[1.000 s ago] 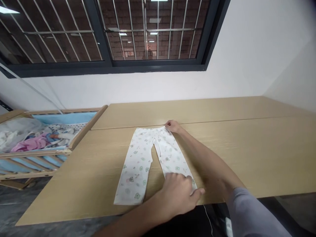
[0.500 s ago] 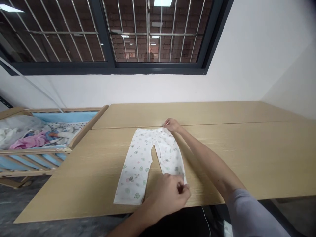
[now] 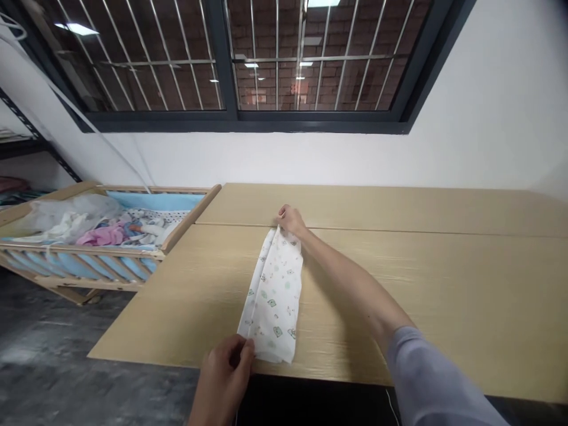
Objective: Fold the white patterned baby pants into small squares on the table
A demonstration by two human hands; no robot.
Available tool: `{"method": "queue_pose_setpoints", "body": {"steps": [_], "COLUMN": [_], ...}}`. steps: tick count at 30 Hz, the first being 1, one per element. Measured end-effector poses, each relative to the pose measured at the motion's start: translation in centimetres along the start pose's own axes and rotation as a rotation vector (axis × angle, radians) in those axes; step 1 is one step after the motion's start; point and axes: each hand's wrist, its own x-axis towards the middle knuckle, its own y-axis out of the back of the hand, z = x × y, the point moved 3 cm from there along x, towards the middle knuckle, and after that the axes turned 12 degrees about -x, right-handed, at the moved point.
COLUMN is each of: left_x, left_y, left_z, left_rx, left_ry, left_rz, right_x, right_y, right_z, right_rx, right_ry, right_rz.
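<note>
A small pair of white pants (image 3: 277,296) with a green print lies lengthwise on the wooden table (image 3: 399,296), one leg folded over the other. My left hand (image 3: 228,370) pinches the near left corner, at the leg's cuff, by the table's front edge. At the far end, my right hand (image 3: 290,220) is closed on the waistband. A narrow strip of the lower leg shows along the left side of the upper one. The rest of the lower leg is hidden beneath.
Left of the table stands a wooden crib (image 3: 177,228) with blue lining, holding a pile of clothes (image 3: 106,234) and a clear plastic bag (image 3: 84,207). A white wall with a barred window (image 3: 310,77) rises behind the table. A shelf rack (image 3: 39,136) is at far left.
The pants' right leg has been folded leftward over the left leg. Both hands moved left with it, keeping hold of waistband and cuff. The view has turned slightly left.
</note>
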Motion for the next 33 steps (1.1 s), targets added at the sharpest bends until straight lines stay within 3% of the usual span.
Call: {"method": "queue_pose_setpoints", "body": {"steps": [3,7,11,14,16,18,20,22,25,27,30,33], "left_x": [0.1,0.1,-0.3,-1.1,-1.8,-2.4,-3.0,-3.5,-4.1,-4.5,-4.9,-5.0], "left_y": [0.8,1.0,1.0,1.3,1.7,1.7,0.9,-0.6,-3.7,-5.3,-6.4,-6.4], "left_z": [-1.0,-1.4,-1.4,-0.8,0.1,1.0,1.5,1.2,-0.4,-1.6,-2.6,-2.8], "left_rx": [0.1,0.231,0.523,0.71,0.736,0.701,0.659,0.676,0.823,0.897,0.936,0.957], "left_ry": [-0.014,-0.002,0.09,0.094,-0.041,-0.3,-0.576,-0.759,-0.858,-0.871,-0.89,-0.936], "left_rz": [0.072,0.064,0.063,0.131,0.244,0.345,0.363,0.314,0.273,0.299,0.348,0.344], "right_x": [-0.1,-0.3,-0.6,-1.9,-3.9,-7.0,-11.2,-15.8,-21.5,-23.5,-23.8,-21.4], "right_y": [-2.4,-3.9,-3.7,-2.6,-1.7,-0.8,-0.3,0.0,0.0,-0.3,-1.2,-2.1], "right_z": [-1.0,-1.4,-1.8,-2.5,-3.2,-4.2,-5.3,-6.1,-6.2,-5.7,-4.4,-3.1], "right_rx": [-0.044,-0.094,-0.129,-0.144,-0.153,-0.157,-0.153,-0.147,-0.133,-0.127,-0.146,-0.183], "right_ry": [0.003,0.013,0.048,0.091,0.161,0.334,0.594,0.842,1.122,1.221,1.227,1.149], "right_rz": [-0.015,-0.037,-0.054,-0.039,-0.029,-0.05,-0.135,-0.277,-0.437,-0.487,-0.522,-0.547]}}
